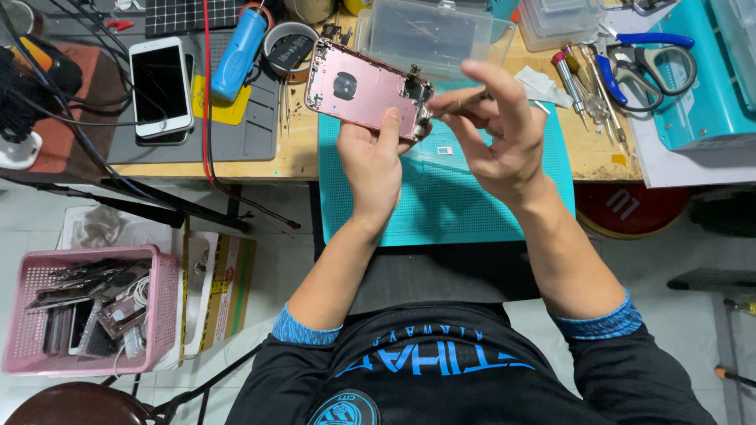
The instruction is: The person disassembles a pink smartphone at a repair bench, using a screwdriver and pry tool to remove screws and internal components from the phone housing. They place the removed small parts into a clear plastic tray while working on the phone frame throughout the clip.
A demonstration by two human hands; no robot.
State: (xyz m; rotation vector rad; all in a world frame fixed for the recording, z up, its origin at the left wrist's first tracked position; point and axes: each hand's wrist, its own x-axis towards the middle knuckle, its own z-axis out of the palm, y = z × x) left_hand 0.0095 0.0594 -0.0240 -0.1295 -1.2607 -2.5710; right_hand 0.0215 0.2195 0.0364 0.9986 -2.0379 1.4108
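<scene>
My left hand [372, 157] holds a pink phone back housing [358, 86] by its lower right corner, lifted above the teal work mat [441, 205]. The housing's inner side faces me, with a dark round part in its middle. My right hand [492, 130] pinches a thin metal tool, likely tweezers [465, 101], whose tip touches the housing's right edge. A tiny pale part [444, 149] lies on the mat just under my hands.
A white phone [161, 85] lies on a grey mat [236, 134] at left, beside a blue cylinder [240, 49] and red cable. Clear plastic boxes [433, 31] stand behind. Screwdrivers [579, 90] and blue-handled pliers [642, 67] lie right. A pink basket [87, 307] of phone parts sits on the floor.
</scene>
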